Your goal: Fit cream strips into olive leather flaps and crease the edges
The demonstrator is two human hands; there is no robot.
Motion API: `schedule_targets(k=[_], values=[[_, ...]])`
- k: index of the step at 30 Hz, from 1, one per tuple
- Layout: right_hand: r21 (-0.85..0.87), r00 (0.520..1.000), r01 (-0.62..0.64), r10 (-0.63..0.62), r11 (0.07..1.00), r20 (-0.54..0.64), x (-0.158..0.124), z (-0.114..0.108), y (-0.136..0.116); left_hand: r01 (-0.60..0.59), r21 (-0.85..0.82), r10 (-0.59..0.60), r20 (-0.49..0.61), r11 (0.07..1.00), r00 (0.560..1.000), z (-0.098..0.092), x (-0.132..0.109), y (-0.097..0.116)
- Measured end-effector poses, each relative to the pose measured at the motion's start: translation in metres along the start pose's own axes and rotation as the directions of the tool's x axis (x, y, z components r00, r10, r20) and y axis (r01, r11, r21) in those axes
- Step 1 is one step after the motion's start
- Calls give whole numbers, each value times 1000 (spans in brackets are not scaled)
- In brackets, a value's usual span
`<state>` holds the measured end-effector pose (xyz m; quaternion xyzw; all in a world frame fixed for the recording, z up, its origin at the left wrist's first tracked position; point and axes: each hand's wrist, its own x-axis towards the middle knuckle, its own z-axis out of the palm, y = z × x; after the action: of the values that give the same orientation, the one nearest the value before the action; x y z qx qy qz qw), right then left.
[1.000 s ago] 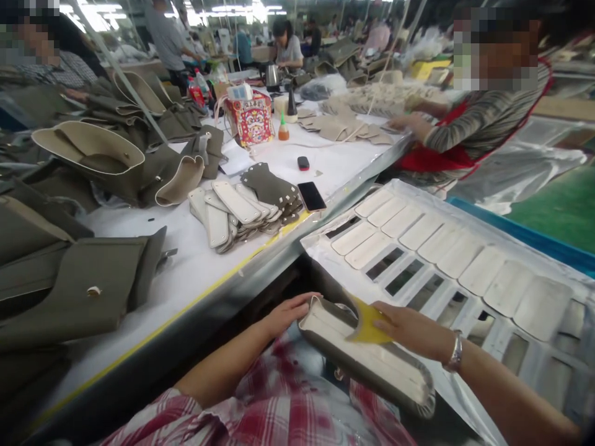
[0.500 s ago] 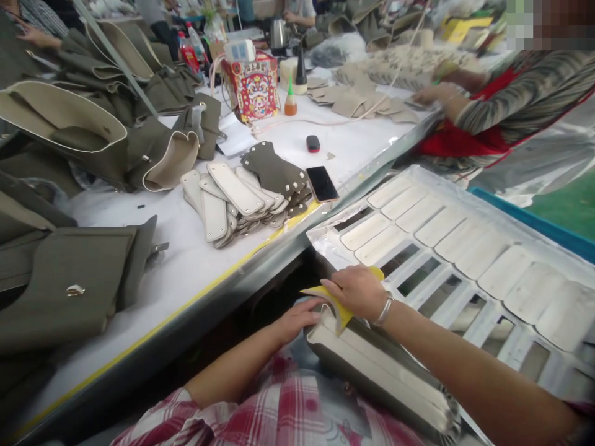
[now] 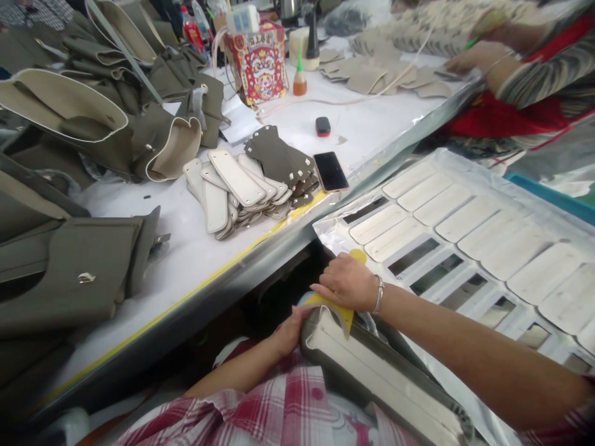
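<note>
On my lap lies a dark olive bag with a long cream side facing up, running down to the right. My right hand is closed around a yellow scraper-like piece with a curved lower edge, which rests over the bag's upper end. One rounded yellow end sticks out above the knuckles. At the same end of the bag, my left hand is closed, its fingertips pressed at the corner beside the yellow piece's left tip. Part of that grip is hidden.
A white rack with rows of pale panels stands to the right. On the table lie pale straps, dark straps, a phone and olive bags. A co-worker's hand is at the back right.
My right hand and the yellow piece have shifted slightly left. My left hand has turned, its fingers now lower at the bag's corner. The view has moved a little.
</note>
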<state>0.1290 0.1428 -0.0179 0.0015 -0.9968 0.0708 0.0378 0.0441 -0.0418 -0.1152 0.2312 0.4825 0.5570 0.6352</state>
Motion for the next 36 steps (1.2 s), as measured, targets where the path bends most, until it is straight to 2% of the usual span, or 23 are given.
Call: schedule_targets(k=[3,6,8,10,12,14,17,25,36], values=[[-3,995,93,-93,996,-27,5,4,7,87,-183,-93,-22,979,995,6,2,3],[-1,989,140,-140,990,-39,7,6,10,48,-215,-74,-115,975,991,14,3,13],[9,986,165,-165,986,-31,9,5,11,42,-103,-62,-202,994,977,17,2,20],[11,984,180,-180,984,-9,10,2,9,111,64,-86,-311,992,947,19,-1,26],[5,983,184,-184,983,23,11,-1,8,183,251,-67,-410,951,910,20,-5,31],[6,980,193,-193,981,52,11,-3,7,213,406,-12,-444,889,896,21,-9,34],[28,974,213,-215,977,77,11,-4,5,224,495,21,-441,839,897,25,-12,37],[61,971,222,-226,973,71,7,-1,3,218,512,13,-410,831,912,29,-15,36],[63,990,88,-94,994,102,-7,1,-5,130,604,85,-313,786,946,23,-18,33]])
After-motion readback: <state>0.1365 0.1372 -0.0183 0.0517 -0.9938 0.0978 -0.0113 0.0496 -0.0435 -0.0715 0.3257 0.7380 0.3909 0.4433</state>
